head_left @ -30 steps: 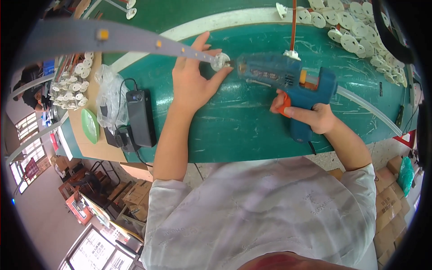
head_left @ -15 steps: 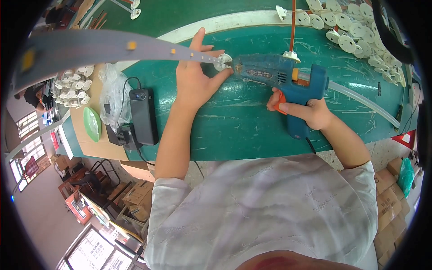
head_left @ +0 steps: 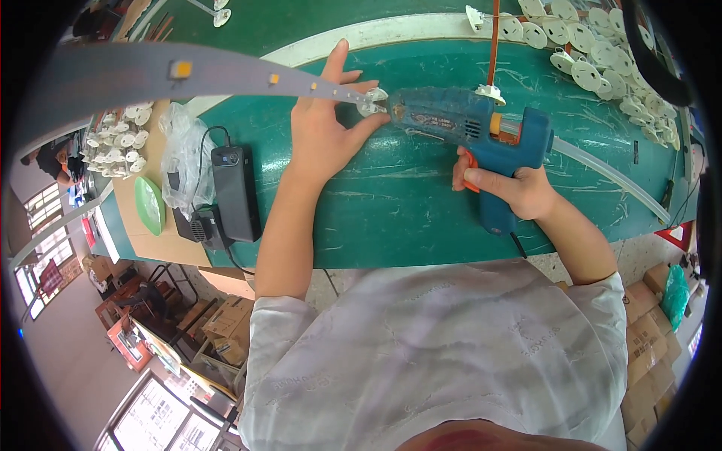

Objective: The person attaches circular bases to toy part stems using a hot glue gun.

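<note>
My left hand is closed around a small white round piece, thumb on the near side and fingers on the far side. A grey LED strip with small yellow chips runs from that piece toward the upper left, close to the camera. In my right hand is a blue hot glue gun, its orange trigger under my fingers. The gun's nozzle meets the white piece beside my left thumb; the exact contact is too small to make out. From the gun's back sticks out a long translucent glue stick.
Beyond the gun, a brown rod rises from a white disc. Many white discs lie at the far right, with more at the left. Nearby are a black power device, a plastic bag and a green dish.
The view has shifted slightly, and the LED strip's near end has swung a little. Both hands keep their grips, with the nozzle still at the white piece.
</note>
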`<state>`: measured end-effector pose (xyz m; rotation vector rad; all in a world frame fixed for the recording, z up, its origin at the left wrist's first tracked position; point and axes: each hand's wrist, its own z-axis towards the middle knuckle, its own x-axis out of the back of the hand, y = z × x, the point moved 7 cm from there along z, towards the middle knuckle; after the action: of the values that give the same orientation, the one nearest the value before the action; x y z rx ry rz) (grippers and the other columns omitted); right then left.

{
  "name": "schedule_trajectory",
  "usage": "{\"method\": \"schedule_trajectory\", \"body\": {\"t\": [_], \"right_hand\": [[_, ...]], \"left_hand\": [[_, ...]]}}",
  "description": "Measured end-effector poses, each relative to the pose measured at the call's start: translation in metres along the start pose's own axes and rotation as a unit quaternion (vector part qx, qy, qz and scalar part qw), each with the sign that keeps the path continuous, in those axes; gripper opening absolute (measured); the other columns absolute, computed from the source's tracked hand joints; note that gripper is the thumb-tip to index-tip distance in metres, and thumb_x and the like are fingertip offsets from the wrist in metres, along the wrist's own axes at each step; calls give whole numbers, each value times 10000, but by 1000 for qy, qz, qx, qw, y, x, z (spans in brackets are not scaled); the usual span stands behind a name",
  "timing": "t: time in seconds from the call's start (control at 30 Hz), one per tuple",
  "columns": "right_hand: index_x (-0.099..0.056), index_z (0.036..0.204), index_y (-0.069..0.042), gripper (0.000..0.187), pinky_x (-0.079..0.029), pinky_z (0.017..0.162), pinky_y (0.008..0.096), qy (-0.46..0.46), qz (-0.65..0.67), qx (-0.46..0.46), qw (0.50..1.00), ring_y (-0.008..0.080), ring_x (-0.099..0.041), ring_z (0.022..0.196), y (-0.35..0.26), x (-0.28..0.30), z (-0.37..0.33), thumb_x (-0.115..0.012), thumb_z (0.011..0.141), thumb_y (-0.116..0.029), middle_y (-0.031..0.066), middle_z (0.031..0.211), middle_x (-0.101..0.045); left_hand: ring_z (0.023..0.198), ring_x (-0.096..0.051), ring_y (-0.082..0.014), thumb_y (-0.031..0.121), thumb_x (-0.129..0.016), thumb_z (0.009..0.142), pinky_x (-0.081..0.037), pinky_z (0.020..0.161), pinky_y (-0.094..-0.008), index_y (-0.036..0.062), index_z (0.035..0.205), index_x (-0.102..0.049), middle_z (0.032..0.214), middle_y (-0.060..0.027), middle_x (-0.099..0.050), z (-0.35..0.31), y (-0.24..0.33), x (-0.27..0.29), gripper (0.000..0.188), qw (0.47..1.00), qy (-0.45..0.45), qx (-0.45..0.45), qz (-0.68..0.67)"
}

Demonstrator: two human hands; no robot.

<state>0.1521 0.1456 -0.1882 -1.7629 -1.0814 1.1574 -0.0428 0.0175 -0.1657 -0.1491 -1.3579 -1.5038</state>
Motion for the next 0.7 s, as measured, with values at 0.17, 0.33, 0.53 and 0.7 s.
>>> {"method": "schedule_trajectory", "body": {"t": [0.17,0.33,0.53,0.7], "right_hand": [[-563,1136,10,221,-504,721,317,10,-30,-3,999,190,-630,831,-4,0,-2,-645,939,-48,88,886,-654],[-580,1126,8,225,-511,727,323,11,-14,-25,1000,191,-630,812,-2,0,-2,-663,920,-24,83,884,-656],[-583,1123,10,234,-517,737,331,10,0,-23,1000,194,-632,804,-2,0,-3,-671,907,-8,85,878,-656],[-581,1126,8,238,-517,733,328,16,-22,-33,999,194,-631,802,-4,-2,-3,-673,907,-12,86,879,-655]], "left_hand": [[1068,-673,-244,132,-886,646,-529,924,-383,108,1495,-370,1018,-26,-749,1,2,0,994,1000,0,-1,-9],[1070,-676,-252,127,-880,646,-529,933,-390,74,1486,-372,1016,-45,-750,1,5,1,983,999,-7,-31,16],[1091,-667,-268,116,-871,651,-524,935,-387,52,1504,-324,1034,-50,-748,1,4,1,1015,1000,-7,0,-5],[1099,-660,-266,112,-862,663,-520,931,-393,54,1509,-316,1039,-34,-747,0,4,0,1008,1000,-10,-12,1]]}}
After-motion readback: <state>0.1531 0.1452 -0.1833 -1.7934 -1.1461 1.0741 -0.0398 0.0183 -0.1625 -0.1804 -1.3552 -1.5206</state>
